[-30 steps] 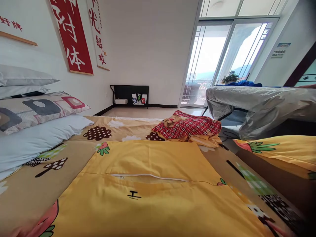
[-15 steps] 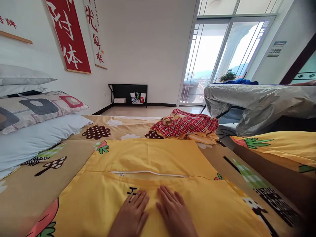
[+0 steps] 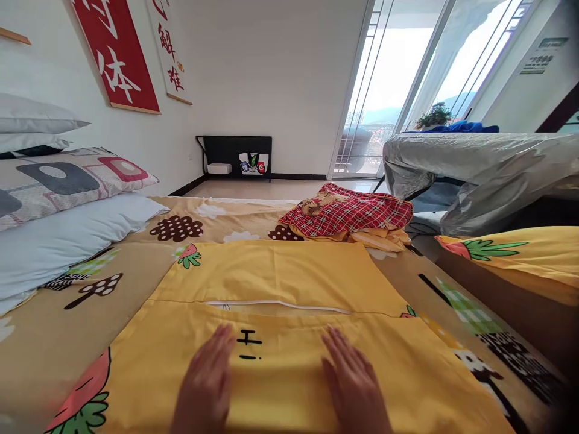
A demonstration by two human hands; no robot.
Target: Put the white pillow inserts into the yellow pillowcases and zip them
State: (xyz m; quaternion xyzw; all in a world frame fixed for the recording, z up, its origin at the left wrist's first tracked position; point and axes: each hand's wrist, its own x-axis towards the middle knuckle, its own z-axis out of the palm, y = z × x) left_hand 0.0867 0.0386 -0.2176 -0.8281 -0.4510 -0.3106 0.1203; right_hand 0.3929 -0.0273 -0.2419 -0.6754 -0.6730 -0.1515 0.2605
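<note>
A yellow pillowcase (image 3: 280, 374) with printed fruit and black lettering lies spread flat on the patterned bed sheet (image 3: 136, 313). Across its upper half runs a slit opening (image 3: 280, 308) with a white edge, gaping slightly. My left hand (image 3: 205, 377), somewhat blurred, is over the cloth left of the lettering, its fingers stretched forward. To the right of the lettering, my right hand (image 3: 355, 380) is likewise stretched out flat over the cloth. Neither hand holds anything. Whether the palms press on the fabric cannot be made out.
Several pillows (image 3: 76, 223) are stacked at the left. A folded red plaid cloth (image 3: 357, 211) lies at the bed's far side. On the right, another yellow fabric piece (image 3: 538, 253) hangs near a plastic-covered table (image 3: 488, 150). A black shelf (image 3: 235, 144) stands by the wall.
My hands have slid apart over the pillowcase, the left one leftward and the right one rightward, uncovering the lettering. The view has tipped downward a little.
</note>
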